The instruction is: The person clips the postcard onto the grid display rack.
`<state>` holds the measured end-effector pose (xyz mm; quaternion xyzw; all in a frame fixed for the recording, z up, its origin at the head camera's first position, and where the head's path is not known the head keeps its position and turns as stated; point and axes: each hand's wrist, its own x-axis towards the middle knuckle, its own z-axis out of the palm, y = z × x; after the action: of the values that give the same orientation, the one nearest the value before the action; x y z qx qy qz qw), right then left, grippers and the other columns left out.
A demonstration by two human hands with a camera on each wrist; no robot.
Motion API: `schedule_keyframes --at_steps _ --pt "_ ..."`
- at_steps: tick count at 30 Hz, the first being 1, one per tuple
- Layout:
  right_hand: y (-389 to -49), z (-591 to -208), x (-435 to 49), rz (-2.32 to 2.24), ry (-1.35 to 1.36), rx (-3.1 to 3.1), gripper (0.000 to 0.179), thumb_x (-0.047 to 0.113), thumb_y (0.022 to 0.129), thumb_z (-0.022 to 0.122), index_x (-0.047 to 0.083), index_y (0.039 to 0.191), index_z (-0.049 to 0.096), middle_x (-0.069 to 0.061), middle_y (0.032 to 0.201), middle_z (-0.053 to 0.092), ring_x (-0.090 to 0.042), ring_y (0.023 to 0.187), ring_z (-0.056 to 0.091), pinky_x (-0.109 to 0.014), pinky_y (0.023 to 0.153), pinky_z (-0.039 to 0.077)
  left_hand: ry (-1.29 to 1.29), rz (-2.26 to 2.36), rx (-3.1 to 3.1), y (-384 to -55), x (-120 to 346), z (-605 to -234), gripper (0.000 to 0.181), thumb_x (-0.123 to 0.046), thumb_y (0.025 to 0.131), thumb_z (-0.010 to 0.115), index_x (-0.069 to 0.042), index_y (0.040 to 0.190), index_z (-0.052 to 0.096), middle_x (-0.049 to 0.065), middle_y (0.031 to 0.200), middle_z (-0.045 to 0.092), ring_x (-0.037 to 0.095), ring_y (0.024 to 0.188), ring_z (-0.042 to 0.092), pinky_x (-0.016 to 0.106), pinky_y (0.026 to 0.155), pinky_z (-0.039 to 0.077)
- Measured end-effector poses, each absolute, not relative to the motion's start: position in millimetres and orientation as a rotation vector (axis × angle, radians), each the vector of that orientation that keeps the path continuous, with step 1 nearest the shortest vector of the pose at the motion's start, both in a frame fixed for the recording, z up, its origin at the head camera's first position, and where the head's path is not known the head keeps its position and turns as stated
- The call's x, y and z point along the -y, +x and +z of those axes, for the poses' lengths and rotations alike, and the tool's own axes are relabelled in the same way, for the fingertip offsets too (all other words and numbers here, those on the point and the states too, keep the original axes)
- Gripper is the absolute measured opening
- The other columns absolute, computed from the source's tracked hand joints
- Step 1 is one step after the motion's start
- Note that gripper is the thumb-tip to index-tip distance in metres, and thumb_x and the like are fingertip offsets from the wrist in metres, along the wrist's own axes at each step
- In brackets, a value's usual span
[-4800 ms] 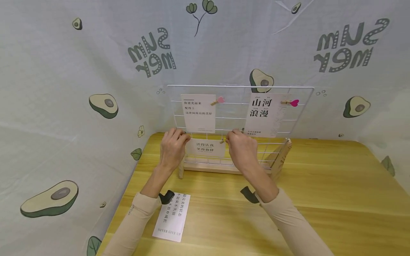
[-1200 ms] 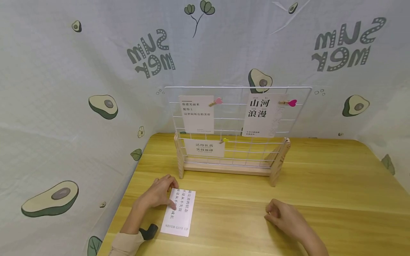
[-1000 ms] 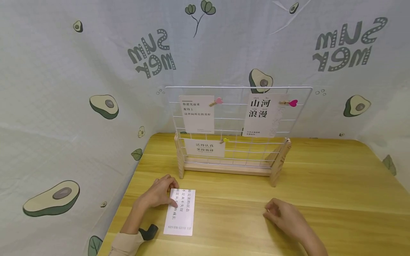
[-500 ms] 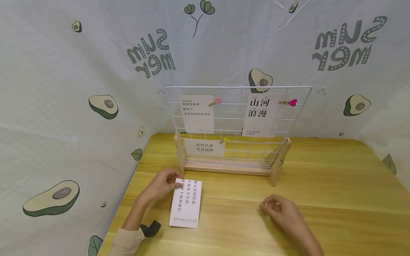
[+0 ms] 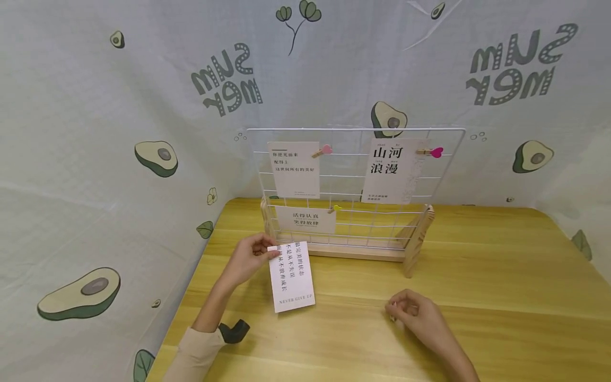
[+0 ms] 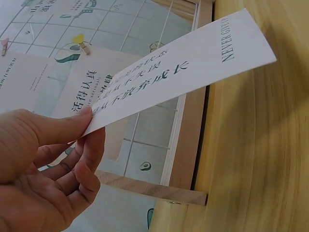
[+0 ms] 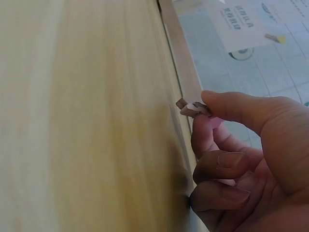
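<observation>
My left hand (image 5: 249,259) pinches a white printed card (image 5: 293,278) by its upper left corner, thumb on the printed face. In the left wrist view the card (image 6: 193,67) slants out above the wooden table. Low at the right, my right hand (image 5: 420,318) pinches a small wooden clothespin (image 7: 194,109) between thumb and index finger; a bit of pink shows behind it. Behind the card stands a white wire grid rack (image 5: 348,183) on wooden feet. Three cards hang there: one at upper left (image 5: 297,180), one at upper right (image 5: 389,183) and a short one (image 5: 305,225) below.
Heart clothespins, pale pink (image 5: 326,149) and magenta (image 5: 436,153), and a yellow-topped one (image 5: 336,208) hold the hung cards. The wooden table (image 5: 501,265) reaches to a white avocado-print cloth (image 5: 334,69) at the back and sides.
Both hands have left the grid. My left hand has picked the card up off the table and carried it up toward the rack's lower left. The right hand has shifted slightly leftward.
</observation>
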<state>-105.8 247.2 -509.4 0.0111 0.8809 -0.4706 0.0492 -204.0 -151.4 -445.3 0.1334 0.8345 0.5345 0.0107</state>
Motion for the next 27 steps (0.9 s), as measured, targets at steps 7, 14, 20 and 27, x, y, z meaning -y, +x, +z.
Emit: schedule_keyframes --at_steps 7,14,20,27 --pt "-105.3 -509.4 -248.5 -1.437 0.065 -2.658 0.022 0.022 0.097 0.073 0.005 0.111 0.07 -0.009 0.1 0.075 -0.003 0.079 0.067 -0.019 0.064 0.049 0.334 1.708 -2.614 -201.7 141.4 -443.7 0.011 -0.004 0.089 0.08 -0.002 0.098 0.075 0.011 0.087 0.075 0.012 0.067 0.058 0.02 0.06 0.046" --pt "-104.1 -510.1 -251.1 -1.553 0.126 -2.594 0.032 0.025 0.097 0.073 0.002 0.12 0.072 -0.013 0.102 0.077 -0.002 0.067 0.062 -0.023 0.054 0.051 0.225 1.773 -2.569 -199.4 136.5 -445.5 0.004 -0.006 0.088 0.081 -0.006 0.092 0.078 0.01 0.088 0.08 0.017 0.072 0.06 0.022 0.062 0.048" --pt "-103.5 -507.4 -252.6 -1.675 0.146 -2.56 0.031 0.024 0.097 0.074 0.002 0.118 0.074 -0.004 0.074 0.074 -0.006 0.049 0.048 -0.026 0.046 0.046 0.205 1.816 -2.536 -198.7 130.8 -448.3 0.005 -0.005 0.088 0.081 -0.001 0.09 0.079 0.014 0.091 0.079 0.014 0.077 0.064 0.021 0.064 0.048" --pt "-101.1 -505.5 -251.2 -1.703 0.121 -2.671 0.021 0.018 0.094 0.077 0.003 0.108 0.078 -0.003 0.067 0.07 -0.003 0.047 0.043 -0.025 0.041 0.04 0.13 1.849 -2.529 -195.9 125.9 -448.3 0.005 -0.002 0.087 0.081 0.002 0.087 0.078 0.014 0.089 0.079 0.011 0.074 0.068 0.022 0.067 0.055"
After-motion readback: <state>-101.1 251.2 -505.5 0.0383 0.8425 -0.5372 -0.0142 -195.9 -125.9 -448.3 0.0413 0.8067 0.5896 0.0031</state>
